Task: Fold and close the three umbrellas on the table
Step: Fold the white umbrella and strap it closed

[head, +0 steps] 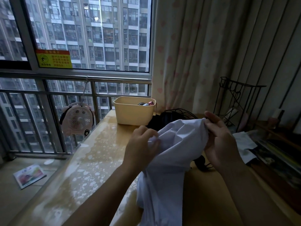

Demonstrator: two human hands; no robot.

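Note:
A pale lilac-white umbrella (pixel 172 154) hangs as loose cloth over the yellow table (pixel 101 154), held up between my hands. My left hand (pixel 141 142) pinches a fold of its canopy on the left side. At the upper right edge of the same canopy, my right hand (pixel 219 136) grips the cloth with curled fingers. Behind the canopy lies a black umbrella (pixel 162 119) with thin dark ribs showing. A dark piece, maybe a strap or handle (pixel 201 162), shows under my right hand. No third umbrella can be made out.
A cream plastic bin (pixel 130 113) stands at the table's far end. A small pink fan (pixel 77 119) hangs on the window railing at left. A black wire rack (pixel 236 101) and cluttered shelf (pixel 276 154) are on the right, a curtain behind. A booklet (pixel 29 176) lies on the floor.

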